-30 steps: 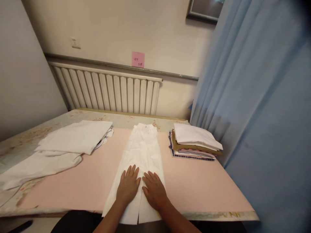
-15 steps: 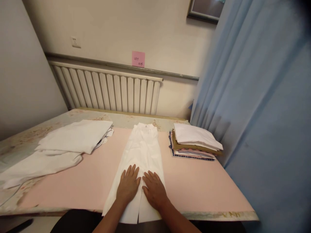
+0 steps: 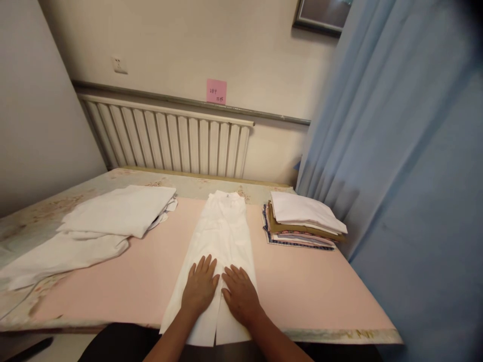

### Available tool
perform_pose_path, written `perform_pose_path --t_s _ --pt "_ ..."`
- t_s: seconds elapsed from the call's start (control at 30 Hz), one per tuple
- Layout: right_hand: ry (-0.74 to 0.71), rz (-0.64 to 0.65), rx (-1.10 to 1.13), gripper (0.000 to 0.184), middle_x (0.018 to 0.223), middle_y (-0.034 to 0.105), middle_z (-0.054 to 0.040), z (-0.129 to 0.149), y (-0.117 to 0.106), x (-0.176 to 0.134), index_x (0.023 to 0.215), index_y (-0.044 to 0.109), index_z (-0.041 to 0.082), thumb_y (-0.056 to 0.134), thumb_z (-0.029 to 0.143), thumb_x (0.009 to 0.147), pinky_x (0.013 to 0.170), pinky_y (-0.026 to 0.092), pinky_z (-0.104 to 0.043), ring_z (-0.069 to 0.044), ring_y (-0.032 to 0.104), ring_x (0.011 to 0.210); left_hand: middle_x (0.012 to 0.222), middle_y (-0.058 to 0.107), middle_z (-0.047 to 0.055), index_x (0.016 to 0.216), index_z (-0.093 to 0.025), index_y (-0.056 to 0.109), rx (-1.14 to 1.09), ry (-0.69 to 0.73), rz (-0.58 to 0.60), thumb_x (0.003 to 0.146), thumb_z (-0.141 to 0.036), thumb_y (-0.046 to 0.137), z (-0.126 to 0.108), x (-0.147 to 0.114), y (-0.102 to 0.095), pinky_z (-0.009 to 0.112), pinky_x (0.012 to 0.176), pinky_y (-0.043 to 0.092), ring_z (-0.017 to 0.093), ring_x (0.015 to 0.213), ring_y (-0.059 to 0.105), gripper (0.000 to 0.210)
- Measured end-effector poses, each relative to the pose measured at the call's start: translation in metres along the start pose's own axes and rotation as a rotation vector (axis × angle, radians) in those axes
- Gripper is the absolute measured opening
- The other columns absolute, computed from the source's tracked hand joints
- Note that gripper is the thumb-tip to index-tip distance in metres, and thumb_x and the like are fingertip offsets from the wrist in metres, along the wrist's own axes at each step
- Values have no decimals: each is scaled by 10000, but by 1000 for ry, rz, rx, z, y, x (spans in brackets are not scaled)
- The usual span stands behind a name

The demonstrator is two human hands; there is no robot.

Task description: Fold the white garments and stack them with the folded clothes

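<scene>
White trousers (image 3: 225,229) lie flat down the middle of the table, the gathered waistband at the far end and the two leg ends at the near edge, a narrow gap between them. My left hand (image 3: 201,285) rests flat on the left leg with its fingers spread. Flat on the right leg lies my right hand (image 3: 240,291), its fingers stretched out and its thumb close to the left thumb. Neither hand grips the cloth. The palms hide part of both legs.
At the left lies a loose pile of white garments (image 3: 116,211). A stack of folded clothes (image 3: 305,221) stands at the right, near a blue curtain (image 3: 392,151). A pink cloth (image 3: 302,286) covers much of the table. Behind it is a radiator (image 3: 169,136).
</scene>
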State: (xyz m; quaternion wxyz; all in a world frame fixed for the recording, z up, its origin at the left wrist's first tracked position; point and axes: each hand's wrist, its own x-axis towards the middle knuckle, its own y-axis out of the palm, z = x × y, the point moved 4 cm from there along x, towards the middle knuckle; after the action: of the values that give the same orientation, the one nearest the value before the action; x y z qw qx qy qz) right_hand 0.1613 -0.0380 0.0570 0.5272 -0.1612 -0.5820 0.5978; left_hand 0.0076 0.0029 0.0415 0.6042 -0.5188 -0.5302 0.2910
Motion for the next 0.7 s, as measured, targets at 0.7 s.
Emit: perform_pose_path --t_s 0.7 --pt "0 -12 -17 377 1389 517 -25 -1 1 0 1295 528 255 512 325 925 1144 259 -438 -207 370 1351 1472 427 79 1379 -212 464 5 7 -8 940 -390 334 1 0 2 493 1103 264 270 1377 336 492"
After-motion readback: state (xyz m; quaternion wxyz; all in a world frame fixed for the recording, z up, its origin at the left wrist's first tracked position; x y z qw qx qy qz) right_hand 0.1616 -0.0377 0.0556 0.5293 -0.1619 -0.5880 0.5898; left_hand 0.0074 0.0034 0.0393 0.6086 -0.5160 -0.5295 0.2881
